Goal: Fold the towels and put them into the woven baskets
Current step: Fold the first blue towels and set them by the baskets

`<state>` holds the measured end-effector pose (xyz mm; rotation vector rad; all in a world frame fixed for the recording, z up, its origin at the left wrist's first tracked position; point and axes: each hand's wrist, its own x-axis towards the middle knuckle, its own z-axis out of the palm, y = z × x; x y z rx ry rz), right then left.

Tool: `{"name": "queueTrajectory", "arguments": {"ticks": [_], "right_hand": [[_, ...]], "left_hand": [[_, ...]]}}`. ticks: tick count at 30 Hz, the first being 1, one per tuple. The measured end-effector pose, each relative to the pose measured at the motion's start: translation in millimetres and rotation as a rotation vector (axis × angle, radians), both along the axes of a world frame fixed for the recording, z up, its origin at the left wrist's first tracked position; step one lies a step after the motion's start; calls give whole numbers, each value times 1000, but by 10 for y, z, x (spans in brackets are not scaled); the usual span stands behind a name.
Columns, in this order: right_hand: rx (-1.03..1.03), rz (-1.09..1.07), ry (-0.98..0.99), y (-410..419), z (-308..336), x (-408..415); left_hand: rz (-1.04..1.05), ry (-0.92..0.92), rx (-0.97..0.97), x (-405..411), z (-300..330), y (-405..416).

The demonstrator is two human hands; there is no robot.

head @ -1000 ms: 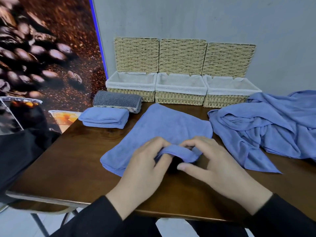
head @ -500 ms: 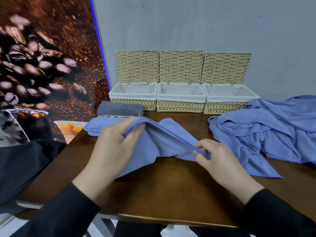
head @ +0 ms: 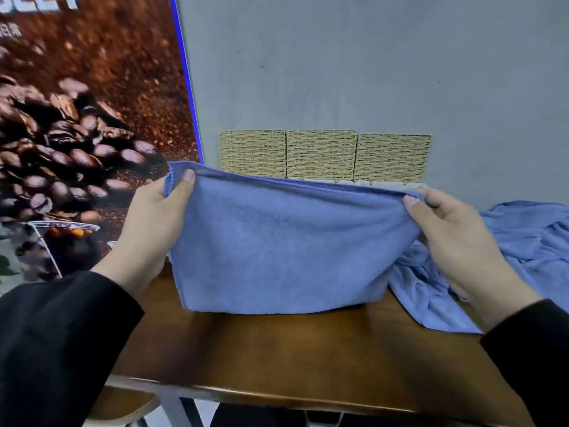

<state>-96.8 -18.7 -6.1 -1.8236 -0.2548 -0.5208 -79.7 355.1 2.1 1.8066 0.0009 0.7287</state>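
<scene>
A blue towel [head: 277, 248] is hanging upright in the middle of the view, stretched wide above the wooden table [head: 308, 355], with its lower edge reaching down to just about the tabletop. The left hand [head: 154, 223] is pinching the towel's top corner at 9 o'clock, thumb pressing on the near face and fingers curling behind the cloth. The right hand [head: 455, 235] is pinching the opposite top corner at 3 o'clock in the same way, thumb in front, fingers tucked behind. Both black sleeves [head: 55, 340] are reaching in from 7 and 5 o'clock. Behind the towel, at 12 o'clock, three woven baskets [head: 321, 154] are standing side by side against the grey wall [head: 338, 63]; only their raised woven backs and a strip of white lining are showing above the towel's top edge. At 4 o'clock from the held towel, a heap of blue towels [head: 517, 251] is lying crumpled on the table, partly behind the right hand. A coffee-bean poster [head: 77, 118] is filling the side at 10 o'clock.
</scene>
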Motion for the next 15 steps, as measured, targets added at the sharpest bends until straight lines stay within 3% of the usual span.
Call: {"name": "queueTrajectory", "arguments": {"ticks": [2, 4, 12, 15], "right_hand": [[-29, 35, -34, 8, 111, -17], [-203, 86, -74, -14, 189, -42], [-1252, 20, 184, -55, 566, -205], [-1229, 78, 277, -112, 598, -227]], "left_hand": [[-20, 13, -26, 7, 28, 15], [-34, 28, -50, 6, 46, 30], [-72, 81, -32, -18, 86, 133], [-56, 58, -64, -41, 107, 110]]}}
